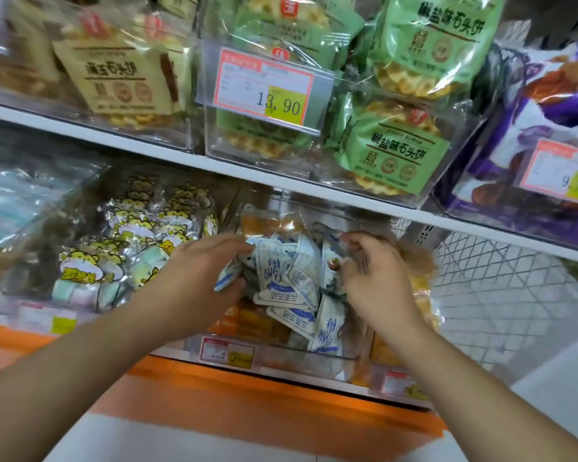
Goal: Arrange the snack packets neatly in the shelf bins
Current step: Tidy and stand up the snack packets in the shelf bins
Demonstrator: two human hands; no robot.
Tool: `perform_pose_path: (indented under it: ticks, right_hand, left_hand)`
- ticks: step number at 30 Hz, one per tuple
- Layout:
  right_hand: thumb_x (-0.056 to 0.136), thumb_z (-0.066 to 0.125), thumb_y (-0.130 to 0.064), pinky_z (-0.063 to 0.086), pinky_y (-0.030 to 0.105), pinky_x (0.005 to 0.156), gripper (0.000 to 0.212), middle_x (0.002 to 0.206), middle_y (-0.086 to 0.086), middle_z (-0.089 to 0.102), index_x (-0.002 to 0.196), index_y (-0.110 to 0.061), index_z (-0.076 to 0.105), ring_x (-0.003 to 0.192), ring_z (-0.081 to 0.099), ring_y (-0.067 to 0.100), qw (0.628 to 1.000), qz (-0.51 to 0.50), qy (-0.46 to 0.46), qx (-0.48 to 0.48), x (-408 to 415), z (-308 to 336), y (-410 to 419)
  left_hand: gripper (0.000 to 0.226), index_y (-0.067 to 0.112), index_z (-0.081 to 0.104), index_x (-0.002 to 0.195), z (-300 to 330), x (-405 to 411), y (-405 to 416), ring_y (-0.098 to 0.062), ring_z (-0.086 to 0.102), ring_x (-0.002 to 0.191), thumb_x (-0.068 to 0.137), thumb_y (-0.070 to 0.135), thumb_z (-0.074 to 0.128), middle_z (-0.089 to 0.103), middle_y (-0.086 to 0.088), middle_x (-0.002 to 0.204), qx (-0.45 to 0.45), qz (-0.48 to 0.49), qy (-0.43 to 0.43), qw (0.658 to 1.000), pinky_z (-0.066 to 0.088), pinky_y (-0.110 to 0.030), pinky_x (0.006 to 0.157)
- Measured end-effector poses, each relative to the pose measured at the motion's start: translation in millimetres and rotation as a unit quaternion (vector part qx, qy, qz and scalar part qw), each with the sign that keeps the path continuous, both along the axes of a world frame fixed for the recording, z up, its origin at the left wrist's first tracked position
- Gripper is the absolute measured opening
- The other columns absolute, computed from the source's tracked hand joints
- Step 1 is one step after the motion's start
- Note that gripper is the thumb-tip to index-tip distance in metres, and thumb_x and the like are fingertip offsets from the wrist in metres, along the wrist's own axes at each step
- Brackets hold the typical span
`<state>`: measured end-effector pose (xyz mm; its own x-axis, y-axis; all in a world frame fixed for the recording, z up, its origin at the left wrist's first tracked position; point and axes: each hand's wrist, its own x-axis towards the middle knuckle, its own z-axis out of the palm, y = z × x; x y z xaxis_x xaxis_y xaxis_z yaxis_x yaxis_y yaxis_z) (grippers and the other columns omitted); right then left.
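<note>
Several small white-and-blue snack packets [286, 278] lie in a loose heap in a clear plastic bin [327, 353] on the lower shelf. My left hand [199, 273] grips the left side of the heap, thumb under one packet and fingers over the top. My right hand [372, 273] closes on packets at the right side of the heap, fingers curled. Orange packets [266, 225] show behind and under the white ones in the same bin.
Yellow cat-print packets [131, 241] fill the bin to the left. The upper shelf [181, 153] holds tan [114, 78], green [394, 151] and purple [548, 128] packs with price tags [264, 86]. A white wire grid [501, 295] stands at the right. An orange ledge [247, 401] runs below.
</note>
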<state>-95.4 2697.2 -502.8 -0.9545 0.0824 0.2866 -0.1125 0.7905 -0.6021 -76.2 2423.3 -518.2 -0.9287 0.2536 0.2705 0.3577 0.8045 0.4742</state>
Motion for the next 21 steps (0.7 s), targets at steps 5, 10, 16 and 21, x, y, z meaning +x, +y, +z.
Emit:
perform_pose_path:
  ticks: [5, 10, 16, 21]
  right_hand:
    - [0.098, 0.067, -0.02, 0.036, 0.018, 0.109, 0.035, 0.128, -0.016, 0.055, 0.133, -0.025, 0.062, 0.128, 0.046, 0.005, 0.984, 0.132, 0.062, 0.1, 37, 14, -18]
    - [0.102, 0.065, -0.027, 0.039, 0.025, 0.115, 0.038, 0.139, -0.014, 0.059, 0.14, -0.027, 0.062, 0.131, 0.051, 0.006, 0.916, 0.352, -0.061, 0.182, 33, 3, -75]
    - [0.092, 0.073, -0.045, 0.046, 0.034, 0.103, 0.047, 0.128, -0.005, 0.065, 0.136, -0.032, 0.064, 0.121, 0.055, 0.017, 0.888, 0.326, -0.127, 0.298, 3, -12, -96]
    - [0.081, 0.082, -0.051, 0.049, 0.037, 0.099, 0.043, 0.103, -0.012, 0.074, 0.12, -0.037, 0.073, 0.1, 0.065, 0.015, 0.901, 0.295, -0.143, 0.286, -4, -13, -100]
  left_hand:
    - [0.063, 0.037, 0.046, 0.15, -6, 3, -19, -0.007, 0.039, 0.144, 0.092, 0.034, 0.071, 0.038, 0.018, 0.159, 0.009, -0.011, -0.02, 1.0, 0.035, -0.028, 0.116]
    - [0.062, 0.035, 0.041, 0.154, -9, 16, -37, 0.007, 0.028, 0.143, 0.097, 0.031, 0.066, 0.027, 0.029, 0.159, 0.013, -0.009, -0.032, 0.999, 0.023, -0.015, 0.114]
    - [0.055, 0.041, 0.034, 0.155, -12, 19, -46, 0.016, 0.02, 0.136, 0.105, 0.031, 0.054, 0.014, 0.041, 0.152, 0.017, -0.016, -0.06, 0.998, 0.02, -0.012, 0.11]
    - [0.054, 0.04, 0.036, 0.154, -17, 15, -45, 0.005, 0.02, 0.149, 0.104, 0.03, 0.053, 0.018, 0.032, 0.163, 0.018, -0.022, -0.056, 0.998, 0.021, -0.02, 0.117]
